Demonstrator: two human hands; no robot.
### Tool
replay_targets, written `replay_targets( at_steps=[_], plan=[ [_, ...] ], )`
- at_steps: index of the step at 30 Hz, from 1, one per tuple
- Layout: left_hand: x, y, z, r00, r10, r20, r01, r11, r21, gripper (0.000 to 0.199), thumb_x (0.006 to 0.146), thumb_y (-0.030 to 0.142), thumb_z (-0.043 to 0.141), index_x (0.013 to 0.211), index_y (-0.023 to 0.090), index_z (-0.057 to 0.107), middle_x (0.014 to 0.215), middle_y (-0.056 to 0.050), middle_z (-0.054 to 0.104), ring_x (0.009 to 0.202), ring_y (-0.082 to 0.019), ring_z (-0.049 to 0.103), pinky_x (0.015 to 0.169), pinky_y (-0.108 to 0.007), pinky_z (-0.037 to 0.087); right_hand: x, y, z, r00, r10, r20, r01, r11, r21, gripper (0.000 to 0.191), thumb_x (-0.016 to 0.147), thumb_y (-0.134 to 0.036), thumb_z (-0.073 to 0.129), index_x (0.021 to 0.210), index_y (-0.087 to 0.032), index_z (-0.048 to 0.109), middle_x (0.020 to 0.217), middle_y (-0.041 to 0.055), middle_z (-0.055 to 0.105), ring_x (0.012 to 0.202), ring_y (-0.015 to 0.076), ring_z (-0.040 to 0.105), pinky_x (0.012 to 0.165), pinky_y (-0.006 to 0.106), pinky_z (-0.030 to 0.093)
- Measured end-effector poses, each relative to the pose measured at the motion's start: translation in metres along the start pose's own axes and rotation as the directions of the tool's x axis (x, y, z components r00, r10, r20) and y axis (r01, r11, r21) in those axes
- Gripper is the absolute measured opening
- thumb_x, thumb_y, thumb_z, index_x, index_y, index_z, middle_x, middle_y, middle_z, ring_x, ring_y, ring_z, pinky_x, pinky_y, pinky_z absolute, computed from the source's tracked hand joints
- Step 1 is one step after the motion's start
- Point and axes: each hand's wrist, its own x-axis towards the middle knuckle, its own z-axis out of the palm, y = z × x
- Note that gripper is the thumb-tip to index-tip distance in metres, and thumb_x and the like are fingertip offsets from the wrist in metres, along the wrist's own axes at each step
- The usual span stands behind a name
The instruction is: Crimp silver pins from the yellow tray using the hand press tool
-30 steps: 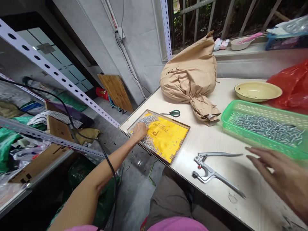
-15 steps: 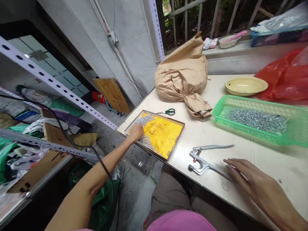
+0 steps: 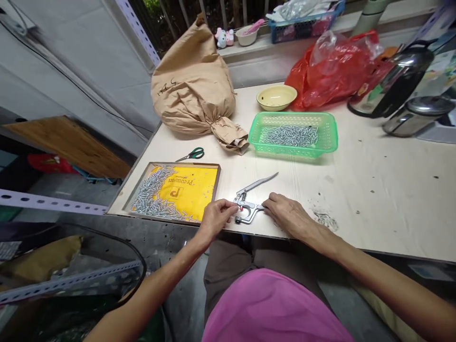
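Note:
A grey metal hand tool with a spring and a red part lies near the table's front edge. My right hand has its fingers closed on the tool's lower handle. At the tool's jaw end, my left hand is pinched; whatever is between its fingertips is too small to name. Left of it sits a shallow tray lined with a yellow sheet, with many small silvery metal pieces heaped at its left side and front.
Green-handled scissors lie behind the tray. Farther back are a brown paper bag, a green basket of metal pieces, a cream bowl and a red plastic bag. A kettle stands at the right.
My left hand has left the metal pieces in the tray and come to the tool's jaw. My right hand has taken hold of the tool's handle. The view has turned right.

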Motion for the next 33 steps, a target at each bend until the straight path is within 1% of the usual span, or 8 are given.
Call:
replay_targets(
  at_steps=[4, 8, 13, 22, 26, 30, 32, 33],
  plan=[
    [0.008, -0.009, 0.007, 0.999, -0.04, 0.023, 0.039, 0.998, 0.048, 0.031, 0.068, 0.043, 0.067, 0.077, 0.014, 0.066, 0.049, 0.005, 0.051, 0.04, -0.006, 0.039, 0.039, -0.018, 0.028, -0.001, -0.001, 0.0, 1.0, 0.014, -0.009, -0.014, 1.0, -0.004, 0.021, 0.093, -0.017, 0.038, 0.088, -0.016, 0.058, 0.086, 0.0049, 0.055, 0.072, 0.0134, 0.046, 0.059, 0.027, 0.027],
    [0.01, -0.011, 0.01, 0.998, -0.063, 0.015, 0.061, 0.989, 0.131, 0.03, 0.069, 0.043, 0.066, 0.076, 0.014, 0.068, 0.047, 0.005, 0.051, 0.039, -0.006, 0.04, 0.04, -0.018, 0.03, -0.002, 0.0, -0.001, 1.0, 0.016, -0.013, -0.016, 1.0, -0.004, 0.019, 0.093, -0.017, 0.04, 0.088, -0.016, 0.058, 0.085, 0.0046, 0.054, 0.072, 0.0134, 0.045, 0.059, 0.028, 0.025],
    [0.013, -0.012, 0.008, 0.997, -0.07, 0.021, 0.065, 0.979, 0.192, 0.032, 0.069, 0.045, 0.066, 0.076, 0.014, 0.067, 0.047, 0.005, 0.051, 0.037, -0.006, 0.039, 0.037, -0.018, 0.03, -0.003, 0.001, 0.003, 0.998, -0.005, -0.066, 0.005, 1.0, -0.011, 0.019, 0.093, -0.015, 0.039, 0.088, -0.016, 0.058, 0.086, 0.0046, 0.055, 0.073, 0.0142, 0.046, 0.06, 0.029, 0.025],
    [0.015, -0.012, 0.006, 0.997, -0.071, 0.031, 0.06, 0.959, 0.279, 0.03, 0.072, 0.045, 0.062, 0.073, 0.014, 0.064, 0.047, 0.004, 0.052, 0.037, -0.007, 0.045, 0.038, -0.019, 0.035, -0.004, 0.002, 0.013, 0.994, -0.009, -0.113, 0.006, 1.0, -0.028, 0.02, 0.091, -0.011, 0.038, 0.091, -0.016, 0.057, 0.088, 0.0068, 0.056, 0.075, 0.0159, 0.047, 0.063, 0.03, 0.025],
    [0.015, -0.009, 0.004, 0.99, -0.124, 0.073, 0.093, 0.938, 0.334, 0.03, 0.072, 0.044, 0.062, 0.066, 0.015, 0.061, 0.045, 0.004, 0.052, 0.035, -0.007, 0.045, 0.037, -0.018, 0.034, -0.005, 0.0, 0.012, 0.994, -0.018, -0.105, 0.016, 1.0, -0.019, 0.021, 0.09, -0.01, 0.037, 0.092, -0.015, 0.058, 0.088, 0.0077, 0.056, 0.075, 0.0162, 0.047, 0.063, 0.03, 0.027],
    [0.014, -0.004, 0.004, 0.983, -0.157, 0.095, 0.116, 0.933, 0.34, 0.03, 0.072, 0.042, 0.061, 0.058, 0.015, 0.056, 0.042, 0.005, 0.048, 0.034, -0.007, 0.044, 0.036, -0.018, 0.033, -0.006, 0.001, 0.002, 0.998, -0.014, -0.065, 0.017, 0.999, 0.046, 0.019, 0.093, -0.019, 0.04, 0.096, -0.016, 0.059, 0.093, 0.0085, 0.057, 0.079, 0.0167, 0.05, 0.065, 0.029, 0.033],
    [0.013, -0.003, 0.003, 0.981, -0.163, 0.102, 0.12, 0.933, 0.339, 0.031, 0.073, 0.042, 0.06, 0.058, 0.015, 0.055, 0.042, 0.005, 0.048, 0.033, -0.006, 0.042, 0.035, -0.017, 0.033, -0.004, 0.005, -0.006, 0.996, -0.022, -0.083, 0.028, 0.997, 0.077, 0.023, 0.092, -0.029, 0.047, 0.109, -0.016, 0.056, 0.107, 0.0109, 0.056, 0.092, 0.0197, 0.051, 0.073, 0.03, 0.038],
    [0.013, -0.003, 0.003, 0.981, -0.165, 0.105, 0.121, 0.934, 0.335, 0.031, 0.073, 0.042, 0.06, 0.059, 0.015, 0.056, 0.042, 0.005, 0.048, 0.033, -0.006, 0.042, 0.035, -0.017, 0.033, -0.001, 0.009, -0.009, 0.995, -0.027, -0.101, 0.035, 0.997, 0.074, 0.034, 0.089, -0.035, 0.053, 0.118, -0.016, 0.052, 0.118, 0.0134, 0.052, 0.102, 0.0231, 0.049, 0.08, 0.033, 0.039]
  ],
)
